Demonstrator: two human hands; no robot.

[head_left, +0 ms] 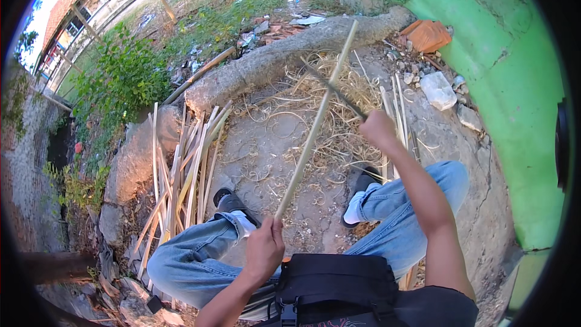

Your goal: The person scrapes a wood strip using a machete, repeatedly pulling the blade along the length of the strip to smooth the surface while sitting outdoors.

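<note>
My left hand (pixel 264 248) is closed around the near end of a long pale bamboo strip (pixel 315 127), which slants up and away to the right. In my right hand (pixel 380 130) is the handle of a knife (pixel 345 100). Its dark blade crosses the strip toward the far end, pointing up and left; whether the edge bites into the strip I cannot tell. Below and beyond the blade, curled bamboo shavings (pixel 327 139) lie heaped on the ground between my feet.
A bundle of split bamboo strips (pixel 187 169) leans at the left, and a few more strips (pixel 399 106) lie at the right. A low concrete ledge (pixel 254 66) curves across the far side. The green wall (pixel 514 97) bounds the right, with a whitish block (pixel 438 91) and rubble beside it.
</note>
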